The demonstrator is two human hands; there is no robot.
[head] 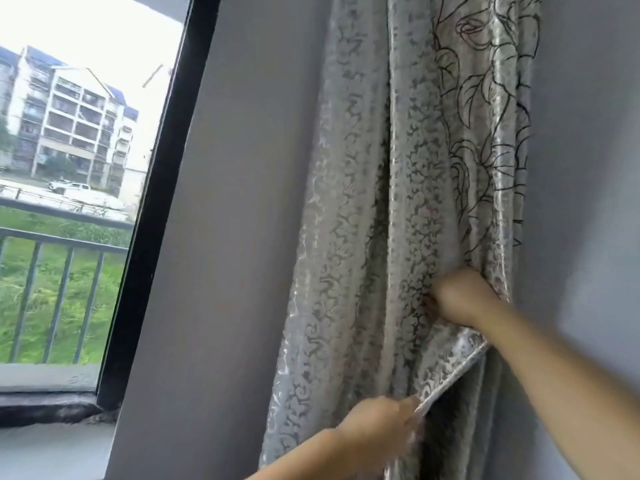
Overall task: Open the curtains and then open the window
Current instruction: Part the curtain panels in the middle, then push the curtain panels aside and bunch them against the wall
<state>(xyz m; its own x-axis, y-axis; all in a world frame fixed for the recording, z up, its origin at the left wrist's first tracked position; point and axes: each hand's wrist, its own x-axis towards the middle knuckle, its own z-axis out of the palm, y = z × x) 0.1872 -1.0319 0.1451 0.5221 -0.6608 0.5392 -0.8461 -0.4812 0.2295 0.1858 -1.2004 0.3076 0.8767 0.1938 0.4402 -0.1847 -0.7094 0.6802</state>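
Observation:
A silver-grey patterned curtain (408, 188) hangs bunched in folds against the grey wall, right of the window. My right hand (457, 296) is closed around a gathered fold of it at mid height. Lower down, my left hand (384, 424) pinches a strip of the same fabric (450, 372) that runs diagonally up toward my right hand. The window (69, 168) is at the left, uncovered, with a black frame (156, 202); whether its pane is open I cannot tell.
A grey wall pier (225, 237) separates the window from the curtain. A dark sill (45, 407) runs under the window. Outside are a metal railing (62, 244), grass and apartment buildings. More grey wall (588, 168) stands right of the curtain.

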